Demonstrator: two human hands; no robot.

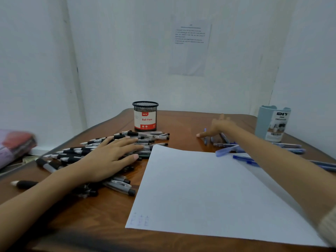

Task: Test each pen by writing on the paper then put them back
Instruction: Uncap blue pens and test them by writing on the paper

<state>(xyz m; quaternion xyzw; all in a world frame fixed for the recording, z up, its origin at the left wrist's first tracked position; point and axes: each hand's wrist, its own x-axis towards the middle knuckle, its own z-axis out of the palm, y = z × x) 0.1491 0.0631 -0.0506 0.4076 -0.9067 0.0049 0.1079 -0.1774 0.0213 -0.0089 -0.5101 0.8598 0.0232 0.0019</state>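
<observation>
Black-grip ballpoint pens (72, 153) lie under my flat left hand (107, 160); my spread right hand (218, 126) touches blue pens (244, 159). White paper sheet (209, 193) is nearly unmarked: I judge testing barely begun.

Operator: left hand (107, 157) and right hand (216, 128), both bare.
Forearms uncovered. Right arm wears a cream, knit-looking sleeve (329, 228), its cuff at the lower right frame edge. Fingernails short, plain.

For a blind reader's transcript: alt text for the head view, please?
A person's left hand lies flat on a pile of black pens while the right hand reaches over blue pens, a sheet of paper between them on a wooden table. A mesh cup and blue organizer stand behind.
</observation>
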